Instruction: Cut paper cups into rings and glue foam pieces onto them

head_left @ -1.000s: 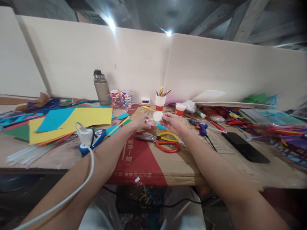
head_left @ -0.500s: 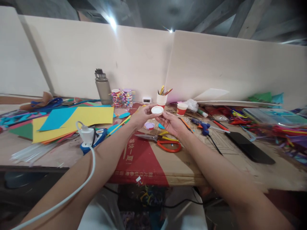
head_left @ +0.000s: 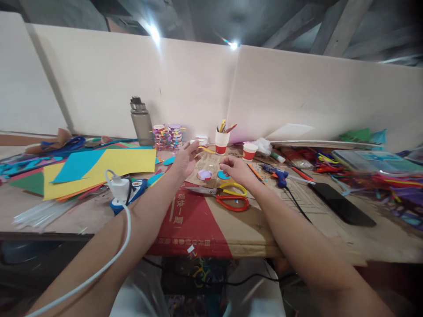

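My left hand point(head_left: 184, 159) reaches toward the back of the table and holds a small white round lid point(head_left: 195, 142) at its fingertips, close to two stacks of coloured paper rings point(head_left: 168, 134). My right hand point(head_left: 235, 169) hovers low over the cardboard, fingers loosely curled and holding nothing, its fingertips at a small blue paper disc point(head_left: 223, 175). A pink-purple disc point(head_left: 205, 175) lies between the two hands. Scissors with red and yellow handles point(head_left: 228, 197) lie just in front of my right hand.
A cardboard sheet point(head_left: 211, 229) covers the table. Yellow and blue paper sheets point(head_left: 99, 163), a white plug with cable point(head_left: 117, 187) and a grey bottle point(head_left: 140, 122) are on the left. Two paper cups point(head_left: 221, 143), a blue glue gun point(head_left: 279, 175), a black phone point(head_left: 340, 203) and strip clutter lie on the right.
Both hands held the white lid together above the discs. Now my left hand has carried it back and left, and my right hand has let go and dropped toward the blue disc.
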A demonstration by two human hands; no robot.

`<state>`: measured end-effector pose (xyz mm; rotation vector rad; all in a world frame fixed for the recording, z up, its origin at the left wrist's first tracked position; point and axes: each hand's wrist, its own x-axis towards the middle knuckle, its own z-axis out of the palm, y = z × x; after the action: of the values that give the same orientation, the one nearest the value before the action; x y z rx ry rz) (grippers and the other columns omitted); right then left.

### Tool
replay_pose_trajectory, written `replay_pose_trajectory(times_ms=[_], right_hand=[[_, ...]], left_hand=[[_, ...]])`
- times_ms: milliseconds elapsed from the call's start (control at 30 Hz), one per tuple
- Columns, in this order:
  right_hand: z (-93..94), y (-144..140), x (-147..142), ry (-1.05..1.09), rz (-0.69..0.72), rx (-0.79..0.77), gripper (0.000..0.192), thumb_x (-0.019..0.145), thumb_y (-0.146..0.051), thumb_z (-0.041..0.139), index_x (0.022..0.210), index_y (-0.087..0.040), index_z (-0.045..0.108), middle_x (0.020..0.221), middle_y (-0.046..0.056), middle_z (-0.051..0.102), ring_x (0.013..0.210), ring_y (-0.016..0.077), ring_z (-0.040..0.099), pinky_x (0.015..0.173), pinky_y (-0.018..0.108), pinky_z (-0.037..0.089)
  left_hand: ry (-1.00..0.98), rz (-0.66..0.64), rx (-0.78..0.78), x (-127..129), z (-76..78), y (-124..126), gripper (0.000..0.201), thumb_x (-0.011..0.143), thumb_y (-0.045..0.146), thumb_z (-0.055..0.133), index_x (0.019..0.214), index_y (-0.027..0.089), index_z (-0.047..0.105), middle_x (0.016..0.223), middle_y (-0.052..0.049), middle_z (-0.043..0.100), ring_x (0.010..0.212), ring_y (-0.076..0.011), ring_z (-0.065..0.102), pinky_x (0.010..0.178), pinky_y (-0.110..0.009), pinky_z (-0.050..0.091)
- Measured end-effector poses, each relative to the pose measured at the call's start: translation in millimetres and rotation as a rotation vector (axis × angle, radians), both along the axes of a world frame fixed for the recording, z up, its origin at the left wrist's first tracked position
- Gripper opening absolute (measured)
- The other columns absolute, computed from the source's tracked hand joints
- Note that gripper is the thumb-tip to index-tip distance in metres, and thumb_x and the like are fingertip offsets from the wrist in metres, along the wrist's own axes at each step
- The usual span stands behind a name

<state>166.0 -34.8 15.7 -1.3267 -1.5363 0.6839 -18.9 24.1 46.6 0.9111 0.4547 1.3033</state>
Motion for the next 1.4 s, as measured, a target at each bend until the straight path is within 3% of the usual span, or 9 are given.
replay_pose_trajectory(times_ms=[167, 300, 533, 767, 933, 1100, 1267, 1400], right_hand=[[-3.8, 13.0, 23.1, -0.088, -0.338, 0.108, 0.016, 0.077, -0.031, 0.060, 0.086, -0.019, 0.061, 0.086, 0.003, 0.067, 0.079, 0.0175, 0.061, 0.078, 0.033, 0.050], [-4.0, 27.4, 45.9, -0.127, -0.685, -0.028, 0.040, 0.073, -0.033, 0.065, 0.108, -0.015, 0.060, 0.109, 0.012, 0.067, 0.101, 0.0250, 0.062, 0.089, 0.036, 0.047], [5.9, 59.7, 62.6, -0.215, -0.901, -0.252, 0.065, 0.064, -0.030, 0.077, 0.124, -0.013, 0.056, 0.136, 0.023, 0.054, 0.130, 0.0414, 0.042, 0.101, 0.052, 0.038], [2.9, 82.0, 65.4, -0.230, -0.971, -0.445, 0.080, 0.062, -0.040, 0.082, 0.131, -0.017, 0.049, 0.137, 0.023, 0.053, 0.134, 0.0403, 0.040, 0.103, 0.053, 0.036], [-4.6, 91.9, 70.5, -0.235, -0.996, -0.456, 0.078, 0.064, -0.045, 0.080, 0.130, -0.018, 0.049, 0.134, 0.024, 0.055, 0.134, 0.0410, 0.040, 0.101, 0.055, 0.035], [-8.4, 88.5, 71.4, -0.294, -0.906, -0.335, 0.063, 0.065, -0.038, 0.079, 0.124, -0.024, 0.057, 0.131, 0.015, 0.060, 0.128, 0.0406, 0.045, 0.098, 0.056, 0.038], [-11.6, 74.1, 59.3, -0.397, -0.811, -0.088, 0.064, 0.074, -0.027, 0.071, 0.135, -0.023, 0.050, 0.137, 0.012, 0.055, 0.126, 0.0325, 0.048, 0.098, 0.045, 0.043], [-12.7, 66.4, 50.6, -0.448, -0.740, -0.006, 0.067, 0.075, -0.029, 0.068, 0.138, -0.022, 0.047, 0.139, 0.013, 0.054, 0.125, 0.0333, 0.049, 0.100, 0.048, 0.042]], left_hand=[[-0.037, 0.027, -0.108, 0.1, 1.1, -0.5, 0.029, 0.067, 0.029, 0.083, 0.082, 0.017, 0.062, 0.071, 0.002, 0.067, 0.061, -0.0087, 0.059, 0.056, -0.022, 0.039], [-0.049, 0.033, -0.151, -0.3, -0.4, 0.6, 0.026, 0.070, 0.027, 0.081, 0.082, 0.015, 0.062, 0.067, 0.003, 0.065, 0.058, -0.0078, 0.058, 0.053, -0.021, 0.039], [-0.047, 0.015, -0.182, 0.0, -4.1, -0.5, 0.021, 0.074, 0.025, 0.078, 0.083, 0.015, 0.062, 0.069, 0.001, 0.066, 0.055, -0.0076, 0.057, 0.050, -0.021, 0.039], [-0.083, 0.007, -0.221, 1.6, -5.7, 1.2, 0.014, 0.081, 0.025, 0.071, 0.084, 0.014, 0.063, 0.074, -0.002, 0.069, 0.053, -0.0062, 0.055, 0.047, -0.019, 0.038], [-0.087, -0.012, -0.220, 0.8, -7.0, 0.0, 0.014, 0.083, 0.026, 0.069, 0.084, 0.013, 0.063, 0.078, -0.004, 0.070, 0.054, -0.0062, 0.056, 0.048, -0.018, 0.040], [-0.092, -0.012, -0.235, 0.0, -6.7, -0.6, 0.018, 0.080, 0.028, 0.073, 0.084, 0.013, 0.065, 0.077, -0.004, 0.070, 0.054, -0.0059, 0.056, 0.048, -0.018, 0.040], [-0.089, 0.014, -0.261, 0.7, -6.8, 1.2, 0.019, 0.078, 0.028, 0.075, 0.081, 0.014, 0.063, 0.074, -0.002, 0.069, 0.053, -0.0054, 0.055, 0.047, -0.018, 0.038], [-0.064, 0.020, -0.249, 0.3, -8.0, 1.8, 0.021, 0.076, 0.028, 0.076, 0.085, 0.014, 0.063, 0.076, -0.003, 0.070, 0.054, -0.0056, 0.055, 0.048, -0.018, 0.037]])
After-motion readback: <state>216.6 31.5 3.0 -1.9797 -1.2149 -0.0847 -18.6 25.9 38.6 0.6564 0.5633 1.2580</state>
